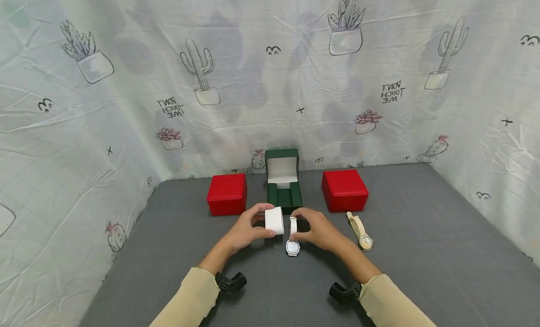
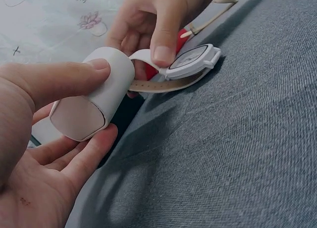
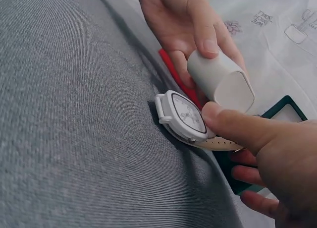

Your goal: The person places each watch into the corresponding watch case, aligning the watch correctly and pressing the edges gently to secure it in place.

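Observation:
My left hand point(image 1: 248, 227) holds a white watch cushion point(image 1: 274, 221) between thumb and fingers; in the left wrist view the thumb lies across the cushion's point(image 2: 111, 72) curved side, fingers beneath. Just to its right, my right hand point(image 1: 317, 229) pinches the strap of a white wristwatch point(image 1: 293, 248) near its case, thumb on top. The right wrist view shows the watch's point(image 3: 184, 114) face turned up and its tan-lined strap bent back under the case. Behind both hands stands a green watch box point(image 1: 281, 153) with its lid raised, a white lining and a bare base.
One closed red box point(image 1: 227, 194) stands left of the green box, another closed red box point(image 1: 345, 190) right of it. A cream-strapped wristwatch point(image 1: 364, 241) lies on the grey cloth point(image 1: 422, 252) at the right. A printed white curtain point(image 1: 253, 83) hangs behind.

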Motion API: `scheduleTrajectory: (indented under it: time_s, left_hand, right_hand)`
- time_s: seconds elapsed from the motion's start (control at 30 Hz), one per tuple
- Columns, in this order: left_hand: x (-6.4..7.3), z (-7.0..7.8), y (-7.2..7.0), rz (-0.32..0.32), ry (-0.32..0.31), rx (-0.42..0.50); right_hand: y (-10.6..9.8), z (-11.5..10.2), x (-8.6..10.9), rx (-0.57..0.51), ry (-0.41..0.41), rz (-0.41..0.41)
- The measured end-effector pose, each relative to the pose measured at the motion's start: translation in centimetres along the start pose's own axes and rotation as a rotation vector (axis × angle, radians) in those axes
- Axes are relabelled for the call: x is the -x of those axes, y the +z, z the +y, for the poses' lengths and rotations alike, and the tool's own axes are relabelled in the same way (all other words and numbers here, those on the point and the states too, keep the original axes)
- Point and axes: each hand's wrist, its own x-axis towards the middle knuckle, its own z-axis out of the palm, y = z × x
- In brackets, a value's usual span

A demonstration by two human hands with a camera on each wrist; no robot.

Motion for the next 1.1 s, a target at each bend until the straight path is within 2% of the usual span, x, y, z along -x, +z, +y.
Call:
scheduleTrajectory:
  time_s: [0.17,0.27,0.4,0.67,0.83,0.93,1.1]
  left_hand:
    - [-0.1,0.1,0.2,-0.008,0.008,0.004]
    - [0.0,0.2,0.3,0.001,0.019,0.023]
    - [0.0,0.6,0.4,-0.015,0.052,0.070]
    - [-0.6,1.2,0.7,-0.145,0.141,0.161]
    - [-1.2,1.6,1.3,-0.223,0.194,0.175]
    - [-1.5,1.8,1.7,-0.214,0.219,0.163]
    - [-1.7,2.2,2.4,-0.114,0.239,0.104]
  right_hand:
    - [0.1,0.7,0.0,-0.084,-0.027,0.032]
    - [-0.1,1.2,0.0,-0.185,-0.033,0.051]
    - [-0.5,1.5,0.1,-0.326,0.001,0.075]
    - [-1.2,1.3,0.3,-0.709,0.077,0.013]
    - [-0.7,1.4,0.1,-0.887,0.089,0.000]
    - [-0.5,1.2,0.0,-0.935,0.118,0.031]
    - [0.0,0.3,-0.5,-0.973,0.213,0.104]
